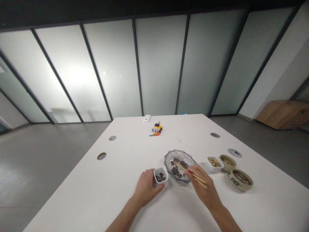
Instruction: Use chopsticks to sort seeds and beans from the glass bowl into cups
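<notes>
My left hand rests on the white table and grips the near side of a small white square cup that holds a few dark pieces. My right hand holds a pair of wooden chopsticks. Their tips reach into a clear glass dish that holds several dark pieces. The dish stands just right of the cup.
To the right stand a white cup of pale nuts and two round ceramic bowls. A yellow toy, an orange carrot-like piece and a white device lie at the far edge. Cable holes dot the tabletop.
</notes>
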### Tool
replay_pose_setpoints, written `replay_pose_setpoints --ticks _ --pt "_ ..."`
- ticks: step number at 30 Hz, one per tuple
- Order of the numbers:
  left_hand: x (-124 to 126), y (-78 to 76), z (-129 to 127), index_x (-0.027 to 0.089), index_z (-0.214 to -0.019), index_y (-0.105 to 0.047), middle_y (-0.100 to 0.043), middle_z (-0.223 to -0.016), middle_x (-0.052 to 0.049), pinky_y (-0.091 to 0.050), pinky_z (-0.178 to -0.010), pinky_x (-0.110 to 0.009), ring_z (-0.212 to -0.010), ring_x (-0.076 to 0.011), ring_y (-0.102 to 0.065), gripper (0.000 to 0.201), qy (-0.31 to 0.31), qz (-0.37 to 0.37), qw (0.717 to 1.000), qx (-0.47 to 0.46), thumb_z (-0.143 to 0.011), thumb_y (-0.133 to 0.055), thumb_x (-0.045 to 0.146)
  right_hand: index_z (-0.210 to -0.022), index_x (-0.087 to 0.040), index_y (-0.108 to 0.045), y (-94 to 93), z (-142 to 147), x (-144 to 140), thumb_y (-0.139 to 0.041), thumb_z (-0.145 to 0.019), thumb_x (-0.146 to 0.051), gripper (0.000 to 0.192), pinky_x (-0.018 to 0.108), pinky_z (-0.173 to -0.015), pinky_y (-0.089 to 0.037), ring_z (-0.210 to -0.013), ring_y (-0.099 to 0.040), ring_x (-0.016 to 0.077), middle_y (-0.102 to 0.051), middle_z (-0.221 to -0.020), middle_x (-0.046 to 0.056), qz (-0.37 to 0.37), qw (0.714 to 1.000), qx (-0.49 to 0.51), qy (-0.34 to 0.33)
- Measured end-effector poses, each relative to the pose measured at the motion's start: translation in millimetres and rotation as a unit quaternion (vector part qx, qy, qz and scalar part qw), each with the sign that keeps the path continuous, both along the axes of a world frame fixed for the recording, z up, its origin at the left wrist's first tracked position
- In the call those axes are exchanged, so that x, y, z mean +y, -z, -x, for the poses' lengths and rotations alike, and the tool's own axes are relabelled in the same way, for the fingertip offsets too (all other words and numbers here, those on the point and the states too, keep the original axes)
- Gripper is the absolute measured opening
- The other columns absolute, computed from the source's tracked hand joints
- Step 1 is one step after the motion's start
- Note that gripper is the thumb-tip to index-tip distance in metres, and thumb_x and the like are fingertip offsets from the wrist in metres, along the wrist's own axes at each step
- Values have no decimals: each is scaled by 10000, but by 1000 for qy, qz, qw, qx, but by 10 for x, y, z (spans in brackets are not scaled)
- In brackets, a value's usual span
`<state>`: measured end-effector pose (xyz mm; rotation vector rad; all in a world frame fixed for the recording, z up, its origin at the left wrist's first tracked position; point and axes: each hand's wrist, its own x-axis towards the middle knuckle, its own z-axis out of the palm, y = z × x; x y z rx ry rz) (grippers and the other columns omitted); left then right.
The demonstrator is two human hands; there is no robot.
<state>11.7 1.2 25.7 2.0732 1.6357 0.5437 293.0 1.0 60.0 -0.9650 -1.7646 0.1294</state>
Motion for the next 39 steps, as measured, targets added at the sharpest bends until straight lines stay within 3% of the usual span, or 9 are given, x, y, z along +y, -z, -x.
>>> replay_pose_setpoints --ticks 18,27,39 --pt "-15 -40 -1 237 -1196 -677 -775 -1240 -89 -467 -1036 -412 -1154 -323 -679 313 2 5 1000 4 -949 -787 396 -905 -272 -719 -140 -32 -53 -552 -1198 -415 366 300 -683 -618 -716 -768 198 -762 -818 24 -13 999 -35 18" --pt "-24 -44 -2 233 -1235 -681 -772 -1261 -89 -462 -1041 -409 -1176 -324 -669 349 1 15 1000 8 -948 -795 397 -917 -269 -724 -166 -68 -56 -577 -1193 -382 332 276 -684 -602 -715 -765 180 -760 -823 10 -26 999 -35 13" --pt "-19 -41 2 231 -1225 -670 -766 -1270 -92 -458 -1050 -406 -1193 -322 -670 345 -3 16 1000 16 -953 -782 409 -853 -269 -730 -153 -143 -49 -558 -1193 -472 432 291 -661 -602 -709 -755 199 -756 -800 27 13 1000 -25 -3"
